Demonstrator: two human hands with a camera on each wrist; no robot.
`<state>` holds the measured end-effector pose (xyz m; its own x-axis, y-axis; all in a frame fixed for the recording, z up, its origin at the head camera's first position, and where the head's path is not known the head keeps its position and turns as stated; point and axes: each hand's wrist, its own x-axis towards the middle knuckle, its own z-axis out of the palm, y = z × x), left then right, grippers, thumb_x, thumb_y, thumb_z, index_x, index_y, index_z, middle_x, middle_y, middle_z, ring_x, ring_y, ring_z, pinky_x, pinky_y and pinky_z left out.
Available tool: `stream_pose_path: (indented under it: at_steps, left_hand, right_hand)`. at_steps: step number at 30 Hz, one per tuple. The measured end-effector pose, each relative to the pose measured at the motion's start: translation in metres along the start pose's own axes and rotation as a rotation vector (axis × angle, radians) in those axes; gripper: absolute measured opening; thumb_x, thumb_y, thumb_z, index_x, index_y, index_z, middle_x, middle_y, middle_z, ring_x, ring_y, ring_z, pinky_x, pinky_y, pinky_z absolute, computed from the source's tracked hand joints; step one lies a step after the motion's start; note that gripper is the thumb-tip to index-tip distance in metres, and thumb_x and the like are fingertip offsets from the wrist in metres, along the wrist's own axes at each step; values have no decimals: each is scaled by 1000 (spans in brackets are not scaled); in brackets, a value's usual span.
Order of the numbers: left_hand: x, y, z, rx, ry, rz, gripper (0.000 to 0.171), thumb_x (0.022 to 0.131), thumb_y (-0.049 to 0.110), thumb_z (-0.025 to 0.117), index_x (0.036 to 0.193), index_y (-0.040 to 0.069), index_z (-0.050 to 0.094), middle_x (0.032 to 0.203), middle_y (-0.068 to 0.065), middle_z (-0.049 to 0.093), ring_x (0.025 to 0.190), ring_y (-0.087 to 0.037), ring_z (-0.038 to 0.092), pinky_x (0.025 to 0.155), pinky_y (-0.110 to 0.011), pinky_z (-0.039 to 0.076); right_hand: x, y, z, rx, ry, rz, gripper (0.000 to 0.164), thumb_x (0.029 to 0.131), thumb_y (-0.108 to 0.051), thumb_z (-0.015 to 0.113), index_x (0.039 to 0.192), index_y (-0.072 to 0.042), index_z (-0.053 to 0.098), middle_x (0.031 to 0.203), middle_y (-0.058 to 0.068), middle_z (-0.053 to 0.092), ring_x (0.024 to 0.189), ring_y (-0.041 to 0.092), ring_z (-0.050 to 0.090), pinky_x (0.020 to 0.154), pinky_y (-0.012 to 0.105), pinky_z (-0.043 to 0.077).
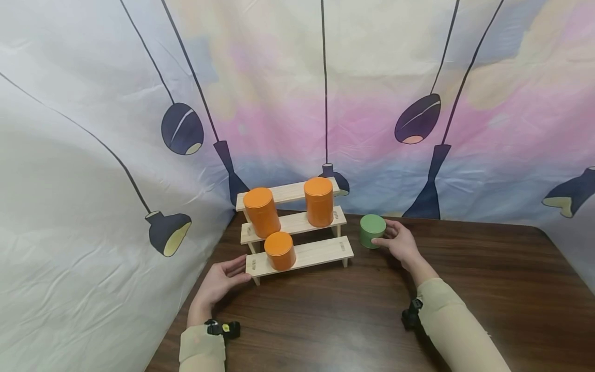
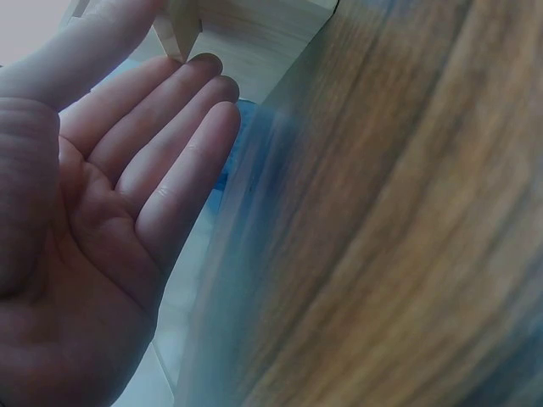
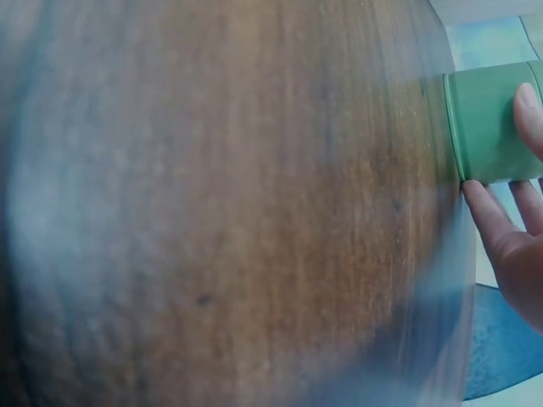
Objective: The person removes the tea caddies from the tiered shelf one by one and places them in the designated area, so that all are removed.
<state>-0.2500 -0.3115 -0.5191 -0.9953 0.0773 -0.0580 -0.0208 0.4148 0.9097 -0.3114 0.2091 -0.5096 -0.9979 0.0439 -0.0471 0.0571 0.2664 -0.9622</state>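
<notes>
My right hand grips a short green lidded canister from its right side, thumb in front and fingers round the back. In the right wrist view the green canister shows thumb and fingers on opposite sides. My left hand is at the left end of a three-step wooden display stand, its fingers nearly straight and fingertips right at the lowest step's end, also seen in the left wrist view. Two tall orange canisters stand on the middle step, and a short orange canister on the lowest.
The stand rests near the back left of a dark brown wooden table. A fabric backdrop printed with hanging lamps rises behind the table, and pale cloth hangs along the left side.
</notes>
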Motion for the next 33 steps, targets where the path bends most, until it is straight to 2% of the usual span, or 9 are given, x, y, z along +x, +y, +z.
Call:
stream_pose_path:
  at_steps: [15, 25, 29, 33]
  left_hand:
    - [-2, 1, 1, 4, 10, -2, 76, 88, 28, 92, 152, 2, 59, 150, -18, 61, 137, -35, 61, 107, -42, 55]
    - [-5, 3, 0, -3, -3, 17, 74, 91, 26, 90, 153, 1, 57, 152, -21, 59, 138, -37, 60, 107, -43, 54]
    - [-6, 5, 0, -7, -4, 17, 74, 91, 24, 90, 153, 0, 57, 152, -21, 59, 138, -37, 60, 107, -43, 55]
    - [-4, 3, 1, 0, -3, 12, 74, 90, 25, 90, 153, 0, 57, 151, -20, 59, 138, -37, 60, 107, -43, 55]
  right_hand:
    - [-2, 0, -2, -37, -44, 13, 91, 97, -16, 83, 169, -6, 29, 168, 25, 38, 156, 44, 34, 123, 63, 36]
    - [-2, -2, -5, -35, -70, -3, 93, 98, -15, 82, 170, -7, 25, 171, 24, 31, 158, 45, 29, 125, 59, 34]
    - [-5, -5, -8, -3, -84, 4, 99, 98, -22, 82, 172, -10, 17, 174, 23, 25, 159, 43, 25, 125, 59, 33]
    - [-11, -9, -13, 84, -81, 3, 103, 100, -23, 80, 174, -12, 9, 177, 22, 15, 161, 43, 19, 127, 60, 30]
